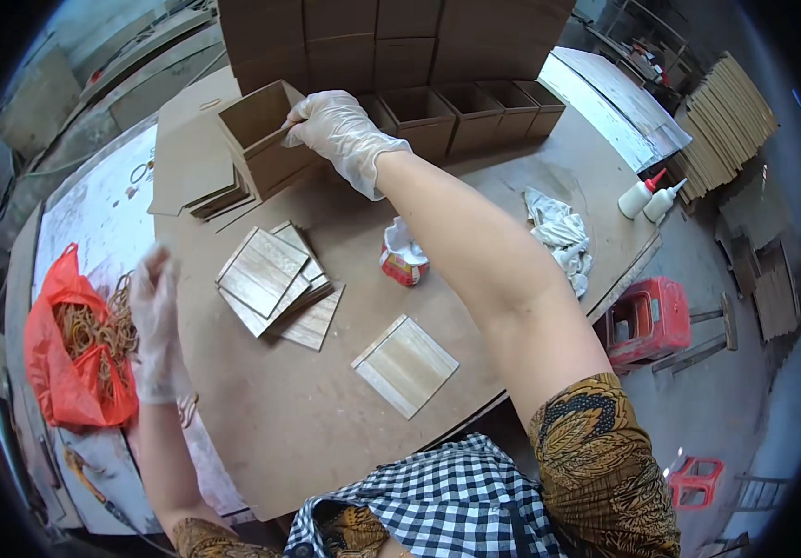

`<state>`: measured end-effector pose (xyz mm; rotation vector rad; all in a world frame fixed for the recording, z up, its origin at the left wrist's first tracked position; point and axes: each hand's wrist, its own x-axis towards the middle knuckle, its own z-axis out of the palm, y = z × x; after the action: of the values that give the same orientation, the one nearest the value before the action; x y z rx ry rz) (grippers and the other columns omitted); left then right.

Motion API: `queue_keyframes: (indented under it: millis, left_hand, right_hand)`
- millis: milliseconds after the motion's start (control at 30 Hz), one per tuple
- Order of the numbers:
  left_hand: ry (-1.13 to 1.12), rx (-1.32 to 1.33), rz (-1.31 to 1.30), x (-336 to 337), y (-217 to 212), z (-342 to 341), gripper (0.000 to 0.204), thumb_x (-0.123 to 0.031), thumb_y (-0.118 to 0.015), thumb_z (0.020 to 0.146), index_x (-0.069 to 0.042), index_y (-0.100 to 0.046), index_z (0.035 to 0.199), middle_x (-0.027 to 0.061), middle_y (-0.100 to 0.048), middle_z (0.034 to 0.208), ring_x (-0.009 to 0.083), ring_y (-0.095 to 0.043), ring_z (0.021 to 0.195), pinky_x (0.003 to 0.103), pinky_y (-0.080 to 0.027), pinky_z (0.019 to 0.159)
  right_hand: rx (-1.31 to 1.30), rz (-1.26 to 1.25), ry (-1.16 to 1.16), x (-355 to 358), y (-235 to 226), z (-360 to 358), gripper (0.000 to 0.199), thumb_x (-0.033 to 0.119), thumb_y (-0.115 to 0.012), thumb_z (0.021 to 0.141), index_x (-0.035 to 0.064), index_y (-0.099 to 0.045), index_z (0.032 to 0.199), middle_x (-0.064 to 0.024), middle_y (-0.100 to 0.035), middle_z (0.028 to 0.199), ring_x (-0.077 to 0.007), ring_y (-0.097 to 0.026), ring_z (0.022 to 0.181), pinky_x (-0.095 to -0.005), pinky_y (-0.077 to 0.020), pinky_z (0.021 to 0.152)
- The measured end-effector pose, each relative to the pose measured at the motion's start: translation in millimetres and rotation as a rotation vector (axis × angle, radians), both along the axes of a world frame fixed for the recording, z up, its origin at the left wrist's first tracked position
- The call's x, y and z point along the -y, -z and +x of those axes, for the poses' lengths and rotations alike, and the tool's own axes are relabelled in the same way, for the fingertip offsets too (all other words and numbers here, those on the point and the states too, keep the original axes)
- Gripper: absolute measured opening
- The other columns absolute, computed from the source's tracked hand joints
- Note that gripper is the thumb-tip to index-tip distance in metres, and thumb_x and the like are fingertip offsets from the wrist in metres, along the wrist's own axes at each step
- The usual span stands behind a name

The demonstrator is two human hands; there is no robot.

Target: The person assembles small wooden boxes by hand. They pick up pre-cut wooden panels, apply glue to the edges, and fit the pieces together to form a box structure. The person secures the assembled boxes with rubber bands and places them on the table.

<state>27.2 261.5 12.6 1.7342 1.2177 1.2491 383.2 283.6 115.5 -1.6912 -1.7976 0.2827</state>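
Note:
My right hand (340,135), in a thin whitish glove, reaches far across the table. Its fingers are closed on the near right rim of an open-topped wooden box (279,170) at the far left. My left hand (154,321), gloved too, is raised beside a red plastic bag (52,372) filled with rubber bands (84,330). Motion smears its fingertips, so their grip does not show clearly. Between my arms lies a stack of thin wooden panels (265,270). One single wooden panel (407,365) lies flat nearer to me.
More open wooden boxes (419,107) line the back, with stacked boxes (340,56) behind them. A small red-and-white container (403,256) and a crumpled white cloth (558,232) lie mid-table. Two white squeeze bottles (637,197) stand at the right edge. A red stool (651,321) is below.

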Motion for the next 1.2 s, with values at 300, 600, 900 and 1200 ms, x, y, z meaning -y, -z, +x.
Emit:
queue_keyframes:
  millis: [300, 600, 900, 1200]
  left_hand:
    - [0.092, 0.189, -0.157, 163, 27, -4, 0.02, 0.0, -0.06, 0.095, 0.001, -0.064, 0.114, 0.0094, -0.066, 0.115, 0.0173, -0.062, 0.107, 0.03, -0.048, 0.097]
    - [0.044, 0.171, -0.019, 168, 45, 0, 0.018, 0.005, -0.061, 0.093, 0.002, -0.065, 0.111, 0.0096, -0.069, 0.107, 0.0153, -0.065, 0.095, 0.028, -0.053, 0.086]
    - [0.002, 0.079, -0.025, 173, 36, 1, 0.018, 0.005, -0.062, 0.092, 0.003, -0.065, 0.111, 0.0109, -0.069, 0.109, 0.0161, -0.065, 0.096, 0.028, -0.052, 0.087]
    - [0.04, 0.385, -0.011, 184, -17, 31, 0.035, -0.02, -0.053, 0.102, 0.0, -0.053, 0.13, 0.0154, -0.059, 0.129, 0.024, -0.057, 0.12, 0.039, -0.043, 0.106]
  right_hand:
    - [0.279, -0.294, 0.012, -25, 45, -1, 0.036, 0.035, -0.076, 0.08, 0.0134, -0.074, 0.108, -0.0137, -0.07, 0.113, -0.0333, -0.065, 0.11, -0.0439, -0.0511, 0.095]
    - [0.326, -0.23, 0.143, -30, 48, -13, 0.026, 0.031, -0.076, 0.081, 0.0079, -0.074, 0.093, -0.0159, -0.071, 0.099, -0.0349, -0.066, 0.097, -0.0437, -0.0514, 0.087]
    - [0.323, -0.323, 0.174, -29, 40, -18, 0.032, 0.032, -0.078, 0.079, 0.01, -0.075, 0.101, -0.0152, -0.071, 0.106, -0.0344, -0.066, 0.103, -0.0432, -0.0512, 0.09]
    - [-0.752, -0.01, -0.069, 43, -22, -62, 0.045, 0.033, -0.069, 0.09, 0.0001, -0.064, 0.12, -0.0151, -0.073, 0.102, -0.0191, -0.07, 0.062, -0.0342, -0.0569, 0.067]
